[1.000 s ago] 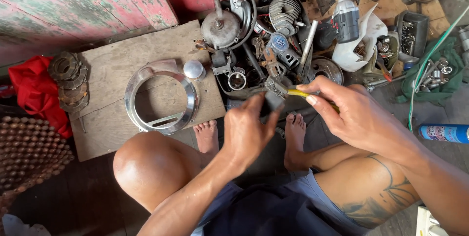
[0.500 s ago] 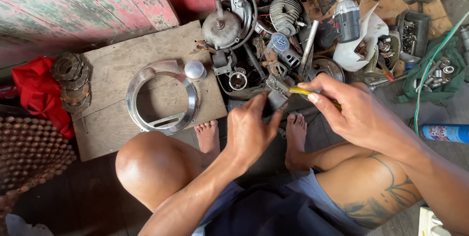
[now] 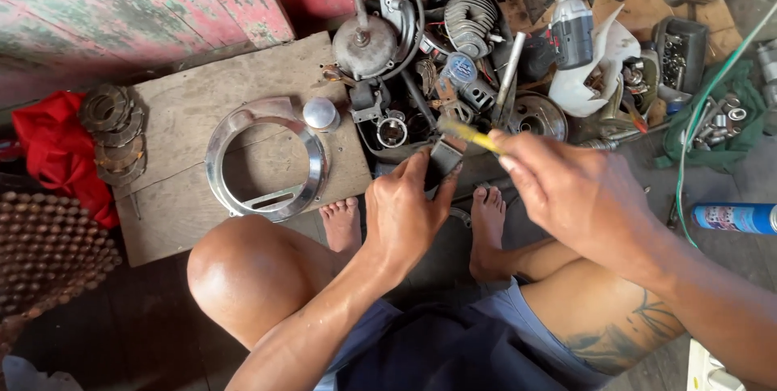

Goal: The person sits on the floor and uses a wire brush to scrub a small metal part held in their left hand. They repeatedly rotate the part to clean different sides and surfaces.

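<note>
1. A squatting person works over a heap of engine parts [image 3: 486, 75], the left hand [image 3: 409, 213] clamped on a small dark metal part [image 3: 443, 160], held just above the feet [image 3: 486, 221] at the heap's near edge.
2. The right hand [image 3: 579, 197] pinches a yellow-handled tool [image 3: 469, 136], its tip hidden at the part.
3. The part looks rigid, compact and likely greasy; gripping its flat sides seems surest, as thumb and fingers do here.
4. The tool looks light and stiff, best held along its handle.
5. Both forearms reach forward between the knees, the left wrist bent inward, the right hand angled down from the right.
6. A chrome ring [image 3: 267, 156] lies on a board [image 3: 178, 116] to the left.
</note>
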